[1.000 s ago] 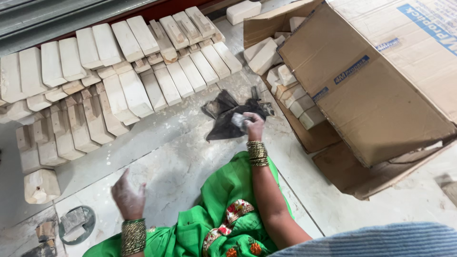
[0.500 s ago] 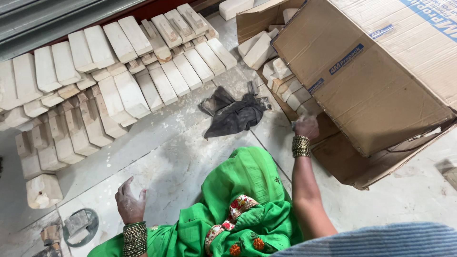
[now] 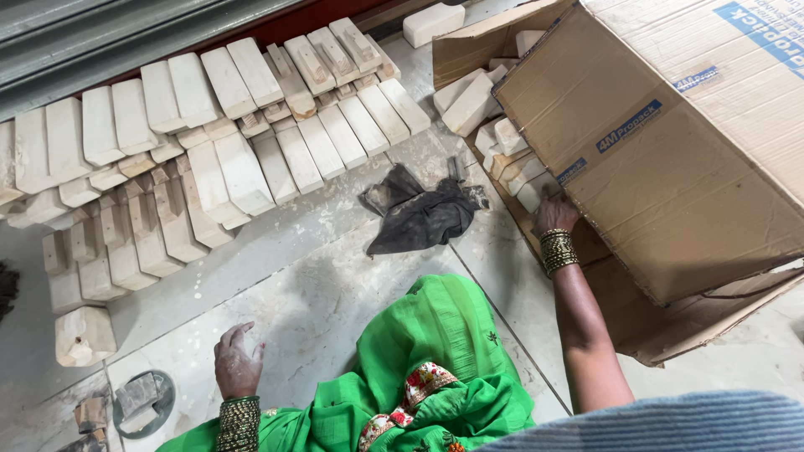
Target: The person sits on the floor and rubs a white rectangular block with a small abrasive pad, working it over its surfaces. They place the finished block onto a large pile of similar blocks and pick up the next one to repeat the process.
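My right hand [image 3: 554,215], with bangles at the wrist, reaches into the open side of a large cardboard box [image 3: 670,167] lying on its side. Its fingers touch pale wooden blocks [image 3: 511,155] stacked inside, and the box flap hides its grip. My left hand [image 3: 236,362], also bangled, rests on the stone floor with its fingers apart and holds nothing. A dark crumpled cloth [image 3: 421,215] lies on the floor between the box and the rows of blocks, apart from both hands.
Several rows of pale wooden blocks [image 3: 209,142] lie along a metal shutter at the top left. A single block [image 3: 433,23] sits behind the box. A round metal lid [image 3: 142,402] holds small pieces at the bottom left. Green fabric [image 3: 419,368] covers my lap.
My right hand let go of the dark cloth and moved right into the box's opening. My left hand dropped from a raised position onto the floor.
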Motion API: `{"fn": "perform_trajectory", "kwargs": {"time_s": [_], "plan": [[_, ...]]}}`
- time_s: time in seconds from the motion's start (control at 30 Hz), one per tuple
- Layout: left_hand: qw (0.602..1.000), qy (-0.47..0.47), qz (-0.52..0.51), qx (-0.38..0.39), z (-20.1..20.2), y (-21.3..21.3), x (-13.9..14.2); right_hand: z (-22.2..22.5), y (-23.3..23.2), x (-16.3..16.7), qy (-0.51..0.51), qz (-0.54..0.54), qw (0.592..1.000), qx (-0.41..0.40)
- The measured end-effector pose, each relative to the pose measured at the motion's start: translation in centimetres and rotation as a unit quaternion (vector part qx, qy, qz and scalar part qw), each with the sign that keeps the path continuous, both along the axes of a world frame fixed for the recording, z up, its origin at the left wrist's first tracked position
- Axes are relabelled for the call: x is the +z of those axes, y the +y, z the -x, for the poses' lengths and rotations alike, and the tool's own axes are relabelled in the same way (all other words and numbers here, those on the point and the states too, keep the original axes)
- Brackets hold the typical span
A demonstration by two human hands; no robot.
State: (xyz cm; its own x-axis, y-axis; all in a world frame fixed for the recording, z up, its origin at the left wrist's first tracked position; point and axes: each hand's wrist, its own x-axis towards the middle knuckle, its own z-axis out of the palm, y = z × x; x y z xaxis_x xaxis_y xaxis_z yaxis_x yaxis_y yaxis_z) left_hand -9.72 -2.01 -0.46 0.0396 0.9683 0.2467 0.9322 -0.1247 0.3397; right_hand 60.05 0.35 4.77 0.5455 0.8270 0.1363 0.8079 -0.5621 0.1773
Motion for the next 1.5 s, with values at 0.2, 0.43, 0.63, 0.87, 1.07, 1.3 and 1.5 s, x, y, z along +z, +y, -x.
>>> {"fn": "perform_trajectory", "kwargs": {"time_s": [0.2, 0.43, 0.63, 0.87, 1.07, 1.3, 1.5], "plan": [[1.0, 0.015, 0.018, 0.003, 0.2, -0.4, 0.4, -0.2, -1.3, -0.8, -0.055, -0.063, 0.995, 0.05], [1.0, -0.015, 0.01, 0.01, 0.1, -0.7, 1.0, -0.9, -7.4, -0.6, -0.044, 0.004, 0.997, 0.057], [1.0, -0.022, 0.014, -0.004, -1.5, 0.4, 0.8, -2.1, -11.9, -0.7, 0.044, -0.134, 0.99, -0.014], [1.0, -0.02, 0.022, -0.003, -1.3, 0.5, 0.7, -2.8, -10.6, 0.5, -0.122, -0.228, 0.963, -0.073], [0.999, -0.047, 0.009, -0.002, -1.6, 0.0, 1.3, -1.7, -9.6, 1.3, 0.135, -0.033, 0.969, -0.202], [0.998, -0.064, 0.003, -0.018, -3.1, 0.8, 2.3, 1.4, -10.3, 1.0, 0.369, -0.104, 0.902, -0.198], [0.993, -0.11, -0.007, -0.036, -4.3, 0.8, 3.1, 6.6, -5.4, 3.4, 0.689, -0.21, 0.678, -0.144]]}}
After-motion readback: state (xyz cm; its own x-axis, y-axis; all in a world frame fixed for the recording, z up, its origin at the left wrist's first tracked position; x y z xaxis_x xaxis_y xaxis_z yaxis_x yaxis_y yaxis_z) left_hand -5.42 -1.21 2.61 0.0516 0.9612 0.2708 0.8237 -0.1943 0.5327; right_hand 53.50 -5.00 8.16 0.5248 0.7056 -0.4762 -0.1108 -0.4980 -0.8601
